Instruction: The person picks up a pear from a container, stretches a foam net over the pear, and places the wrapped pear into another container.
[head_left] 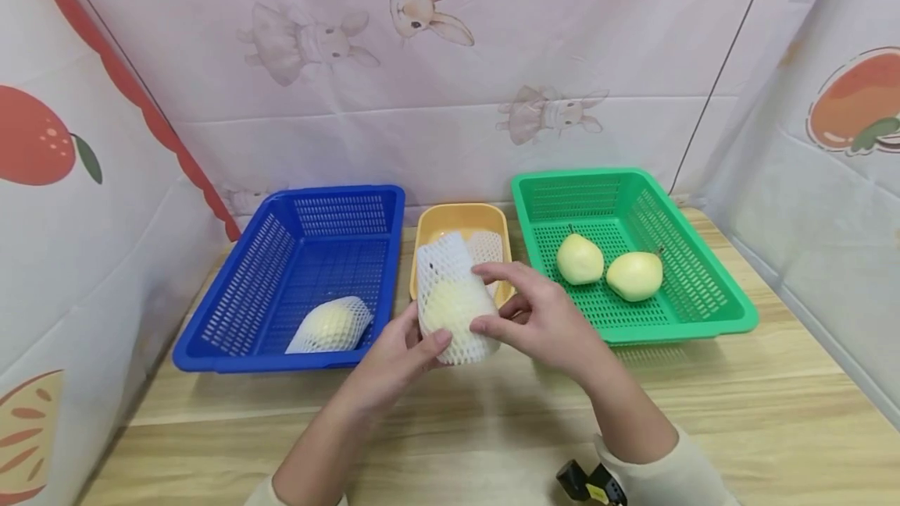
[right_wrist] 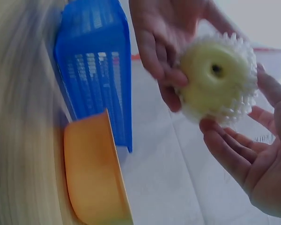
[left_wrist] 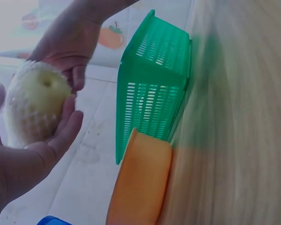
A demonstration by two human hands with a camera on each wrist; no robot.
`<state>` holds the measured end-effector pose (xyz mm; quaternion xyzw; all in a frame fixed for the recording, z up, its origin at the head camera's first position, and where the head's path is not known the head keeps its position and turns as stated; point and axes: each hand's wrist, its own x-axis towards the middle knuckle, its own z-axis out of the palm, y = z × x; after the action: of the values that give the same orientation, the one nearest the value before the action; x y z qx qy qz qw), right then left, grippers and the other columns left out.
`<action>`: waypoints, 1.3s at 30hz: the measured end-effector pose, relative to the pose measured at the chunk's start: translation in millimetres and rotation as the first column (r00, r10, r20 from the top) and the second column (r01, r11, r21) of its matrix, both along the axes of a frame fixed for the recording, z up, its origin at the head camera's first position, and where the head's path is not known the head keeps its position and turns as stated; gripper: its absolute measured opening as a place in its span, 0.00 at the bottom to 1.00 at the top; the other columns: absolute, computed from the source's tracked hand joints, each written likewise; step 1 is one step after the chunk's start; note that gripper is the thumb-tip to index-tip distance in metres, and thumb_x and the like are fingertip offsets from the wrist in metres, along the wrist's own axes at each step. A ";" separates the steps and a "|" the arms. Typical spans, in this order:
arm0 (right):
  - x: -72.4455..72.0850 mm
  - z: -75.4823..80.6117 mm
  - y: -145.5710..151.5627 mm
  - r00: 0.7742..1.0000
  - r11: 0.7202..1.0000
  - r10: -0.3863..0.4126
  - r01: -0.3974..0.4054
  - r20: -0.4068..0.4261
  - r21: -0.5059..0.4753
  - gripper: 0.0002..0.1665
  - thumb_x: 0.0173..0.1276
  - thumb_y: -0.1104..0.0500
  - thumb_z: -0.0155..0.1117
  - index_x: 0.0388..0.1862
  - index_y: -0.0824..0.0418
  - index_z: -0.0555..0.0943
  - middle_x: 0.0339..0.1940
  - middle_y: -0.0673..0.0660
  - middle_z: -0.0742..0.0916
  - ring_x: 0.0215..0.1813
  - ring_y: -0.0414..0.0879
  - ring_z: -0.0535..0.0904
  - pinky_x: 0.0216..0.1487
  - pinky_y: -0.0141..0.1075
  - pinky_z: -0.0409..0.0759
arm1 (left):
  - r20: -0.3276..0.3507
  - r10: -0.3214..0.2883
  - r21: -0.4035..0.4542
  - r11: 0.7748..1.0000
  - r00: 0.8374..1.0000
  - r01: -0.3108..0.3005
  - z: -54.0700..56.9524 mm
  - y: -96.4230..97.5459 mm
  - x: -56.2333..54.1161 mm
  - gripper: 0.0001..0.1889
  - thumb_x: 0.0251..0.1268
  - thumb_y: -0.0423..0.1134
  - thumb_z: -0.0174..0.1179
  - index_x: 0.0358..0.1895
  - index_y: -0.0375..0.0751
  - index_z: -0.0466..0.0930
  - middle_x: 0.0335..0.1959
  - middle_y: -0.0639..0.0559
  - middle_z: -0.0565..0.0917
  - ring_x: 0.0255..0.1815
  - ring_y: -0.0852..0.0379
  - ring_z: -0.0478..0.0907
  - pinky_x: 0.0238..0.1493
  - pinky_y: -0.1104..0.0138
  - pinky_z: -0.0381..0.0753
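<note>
Both hands hold a pale yellow pear (head_left: 457, 309) inside a white foam net sleeve (head_left: 443, 254), above the front of the yellow basket. My left hand (head_left: 390, 358) grips its left and lower side, the thumb across the front. From the right, my right hand (head_left: 541, 315) holds the netted fruit between thumb and fingers, with the index finger higher on the net. The sleeve extends loose past the pear's top. At the bottom, the pear's bare end (right_wrist: 218, 72) shows through the net's opening in the right wrist view.
A blue basket (head_left: 235, 361) at left holds one netted pear (head_left: 332, 326). The small yellow basket (head_left: 460, 213) in the middle contains more foam netting (head_left: 487, 248). Two bare pears (head_left: 580, 259) lie in the green basket (head_left: 692, 329) at right. A black device (head_left: 591, 482) is by the right sleeve.
</note>
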<state>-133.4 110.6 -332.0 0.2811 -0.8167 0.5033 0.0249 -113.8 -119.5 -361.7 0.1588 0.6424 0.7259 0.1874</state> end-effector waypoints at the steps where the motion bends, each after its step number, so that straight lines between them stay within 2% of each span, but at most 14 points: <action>1: 1.7 -0.7 -1.9 0.999 1.000 0.010 -0.009 -0.045 0.019 0.34 0.61 0.50 0.73 0.67 0.48 0.73 0.57 0.52 0.80 0.35 0.39 0.84 0.37 0.35 0.87 | 0.008 0.017 0.008 1.000 1.000 -0.017 -0.4 0.8 0.0 0.35 0.74 0.48 0.55 0.76 0.40 0.52 0.67 0.36 0.71 0.58 0.56 0.78 0.57 0.62 0.82; 5: 5.5 -3.4 -5.9 0.983 0.996 0.069 -0.057 -0.169 0.074 0.43 0.56 0.49 0.77 0.70 0.48 0.70 0.64 0.50 0.78 0.42 0.40 0.81 0.41 0.34 0.86 | 0.030 0.071 0.084 0.994 0.997 -0.074 -1.0 3.4 0.4 0.31 0.75 0.47 0.53 0.75 0.40 0.54 0.65 0.36 0.72 0.57 0.55 0.79 0.57 0.62 0.82; 7: 5.8 -4.9 -7.2 0.973 0.993 0.078 -0.055 -0.218 0.107 0.49 0.53 0.50 0.79 0.73 0.49 0.67 0.66 0.50 0.76 0.49 0.43 0.81 0.44 0.34 0.86 | 0.032 0.088 0.122 0.988 0.996 -0.091 -1.1 4.8 1.0 0.32 0.75 0.47 0.53 0.74 0.39 0.55 0.65 0.36 0.71 0.58 0.54 0.79 0.58 0.60 0.81; 9: 5.4 -7.0 -9.1 0.955 0.989 0.065 -0.023 -0.289 0.144 0.50 0.53 0.53 0.80 0.73 0.50 0.66 0.68 0.51 0.76 0.55 0.44 0.79 0.46 0.33 0.85 | 0.033 0.098 0.142 0.985 0.995 -0.101 -0.9 6.2 1.9 0.33 0.74 0.48 0.54 0.74 0.37 0.55 0.66 0.36 0.71 0.59 0.54 0.78 0.59 0.59 0.81; 12: 4.7 -9.9 -13.0 0.913 0.985 0.016 0.057 -0.408 0.166 0.48 0.53 0.57 0.80 0.71 0.52 0.68 0.66 0.52 0.77 0.60 0.45 0.78 0.47 0.31 0.84 | 0.036 0.113 0.157 0.981 0.993 -0.118 -0.8 8.7 3.6 0.34 0.73 0.49 0.56 0.73 0.34 0.56 0.66 0.35 0.70 0.60 0.54 0.77 0.60 0.59 0.79; 18: 4.3 -13.3 -17.9 0.851 0.987 -0.059 0.128 -0.521 0.097 0.46 0.48 0.64 0.82 0.67 0.58 0.72 0.62 0.57 0.81 0.52 0.46 0.82 0.43 0.29 0.85 | 0.032 0.157 0.175 0.972 0.987 -0.160 0.2 13.3 7.5 0.33 0.71 0.48 0.59 0.71 0.37 0.59 0.65 0.37 0.72 0.61 0.51 0.77 0.60 0.58 0.80; 22: 4.0 -15.7 -20.0 0.814 0.986 -0.115 0.164 -0.570 0.035 0.44 0.45 0.67 0.83 0.63 0.60 0.75 0.55 0.59 0.84 0.44 0.45 0.83 0.39 0.31 0.86 | 0.039 0.169 0.173 0.970 0.985 -0.173 -0.2 17.5 9.8 0.32 0.70 0.47 0.60 0.71 0.38 0.59 0.63 0.36 0.73 0.57 0.50 0.79 0.56 0.56 0.82; 25: 4.2 -17.9 -22.1 0.785 0.981 -0.159 0.192 -0.599 -0.008 0.42 0.43 0.68 0.83 0.60 0.61 0.76 0.50 0.59 0.85 0.38 0.44 0.82 0.37 0.31 0.85 | 0.049 0.199 0.185 0.961 0.979 -0.205 -1.5 21.9 11.7 0.32 0.70 0.46 0.60 0.70 0.39 0.59 0.62 0.37 0.74 0.55 0.50 0.80 0.55 0.55 0.83; 30: 4.9 -20.0 -25.7 0.747 0.969 -0.195 0.248 -0.636 -0.007 0.43 0.42 0.66 0.84 0.59 0.59 0.75 0.45 0.58 0.84 0.38 0.45 0.81 0.34 0.31 0.84 | 0.041 0.256 0.210 0.943 0.966 -0.259 -4.8 29.4 14.3 0.29 0.71 0.43 0.60 0.69 0.38 0.60 0.60 0.39 0.76 0.53 0.52 0.81 0.52 0.56 0.84; 32: 5.3 -18.7 -26.4 0.755 0.967 -0.175 0.252 -0.632 0.034 0.45 0.43 0.64 0.84 0.62 0.57 0.74 0.47 0.57 0.82 0.42 0.46 0.81 0.37 0.33 0.85 | 0.036 0.276 0.215 0.937 0.961 -0.277 -5.8 31.0 14.7 0.27 0.72 0.41 0.58 0.68 0.37 0.61 0.58 0.40 0.77 0.51 0.52 0.82 0.51 0.57 0.85; 34: 5.6 -16.7 -26.0 0.779 0.967 -0.137 0.240 -0.612 0.089 0.47 0.46 0.61 0.83 0.66 0.53 0.72 0.51 0.57 0.81 0.49 0.48 0.80 0.44 0.38 0.85 | 0.031 0.289 0.219 0.932 0.957 -0.289 -6.5 31.8 14.4 0.25 0.73 0.39 0.57 0.68 0.37 0.62 0.57 0.40 0.78 0.49 0.53 0.82 0.49 0.58 0.85; 36: 6.3 -14.1 -24.1 0.829 0.972 -0.088 0.194 -0.552 0.136 0.48 0.50 0.56 0.81 0.70 0.49 0.69 0.58 0.57 0.79 0.57 0.50 0.78 0.52 0.42 0.84 | 0.023 0.293 0.228 0.929 0.956 -0.290 -6.6 31.8 13.6 0.25 0.74 0.38 0.55 0.70 0.41 0.59 0.58 0.40 0.77 0.49 0.52 0.82 0.48 0.58 0.86; 39: 7.8 -9.6 -19.5 0.932 0.989 0.004 0.050 -0.362 0.139 0.49 0.55 0.54 0.77 0.74 0.45 0.64 0.68 0.54 0.73 0.66 0.50 0.72 0.62 0.48 0.79 | -0.002 0.296 0.220 0.932 0.955 -0.288 -6.3 30.0 12.5 0.27 0.75 0.37 0.53 0.72 0.48 0.56 0.61 0.40 0.74 0.50 0.51 0.82 0.48 0.57 0.86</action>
<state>-125.7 91.1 -341.6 0.3601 -0.8362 0.3817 0.1596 -101.3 -89.5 -368.0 0.0936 0.5790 0.8085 0.0478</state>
